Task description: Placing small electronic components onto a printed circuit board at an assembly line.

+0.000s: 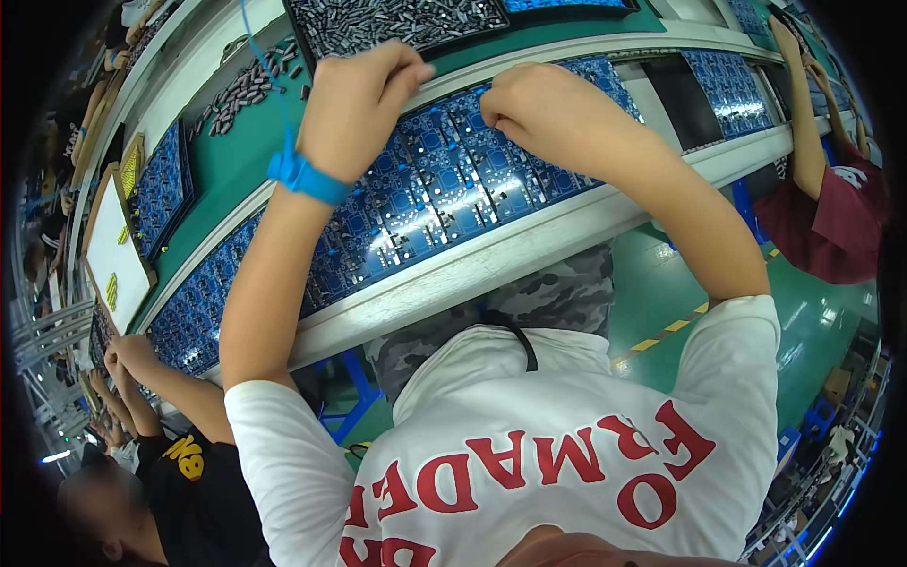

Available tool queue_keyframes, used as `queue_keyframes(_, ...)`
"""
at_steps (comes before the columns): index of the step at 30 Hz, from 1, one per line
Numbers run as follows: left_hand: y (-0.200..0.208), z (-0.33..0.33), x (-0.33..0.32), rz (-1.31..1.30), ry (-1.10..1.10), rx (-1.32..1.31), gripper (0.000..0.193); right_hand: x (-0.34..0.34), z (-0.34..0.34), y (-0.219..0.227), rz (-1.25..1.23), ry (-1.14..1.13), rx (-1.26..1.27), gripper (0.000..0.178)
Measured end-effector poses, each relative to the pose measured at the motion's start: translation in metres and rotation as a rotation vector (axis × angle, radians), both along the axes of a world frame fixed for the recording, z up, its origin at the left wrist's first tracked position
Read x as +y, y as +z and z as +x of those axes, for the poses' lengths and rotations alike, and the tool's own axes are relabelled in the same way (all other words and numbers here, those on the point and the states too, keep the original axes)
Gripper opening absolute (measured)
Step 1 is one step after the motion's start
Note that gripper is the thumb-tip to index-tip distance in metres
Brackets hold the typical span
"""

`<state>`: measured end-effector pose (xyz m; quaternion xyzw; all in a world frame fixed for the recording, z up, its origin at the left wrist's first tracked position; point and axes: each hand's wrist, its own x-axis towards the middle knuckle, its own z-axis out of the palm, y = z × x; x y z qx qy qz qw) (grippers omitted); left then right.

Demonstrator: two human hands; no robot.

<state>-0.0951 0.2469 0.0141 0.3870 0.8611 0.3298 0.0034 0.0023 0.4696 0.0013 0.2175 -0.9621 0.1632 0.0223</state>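
left grip (pixel 354 99) curled, fingertips pinched, contents hidden | right grip (pixel 548 109) closed, fingertips pressing blue circuit boards (pixel 444 189) | boards lay in a row on the conveyor desk (pixel 491 260) | blue wrist strap (pixel 307 177) on left wrist | tray of small grey parts (pixel 397 21) beyond

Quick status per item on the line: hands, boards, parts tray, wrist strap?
left hand: curled over the blue circuit boards, fingertips pinched
right hand: curled, fingertips down on a board
blue circuit boards: flat in a row
parts tray: full of small grey components
blue wrist strap: on left wrist, cord attached
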Motion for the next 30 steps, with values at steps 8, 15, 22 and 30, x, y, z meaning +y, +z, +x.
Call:
queue_keyframes(8, -0.012, 0.02, -0.02, 0.091, -0.124, -0.235, 0.019, 0.0, 0.0, -0.007, 0.087, 0.076, 0.193, 0.007)
queue_keyframes(15, -0.005, 0.027, -0.016, 0.033, -0.116, -0.372, 0.015, 0.002, 0.002, 0.008, 0.028, 0.009, -0.013, 0.013)
queue_keyframes(22, -0.003, 0.041, -0.003, 0.032, -0.199, -0.318, 0.016, 0.078, -0.079, 0.025, -0.101, -0.376, 0.275, 0.02)
queue_keyframes(30, -0.012, 0.064, 0.008, -0.17, -0.28, 0.133, 0.011, 0.087, -0.095, 0.0, -0.35, -0.438, 0.188, 0.019)
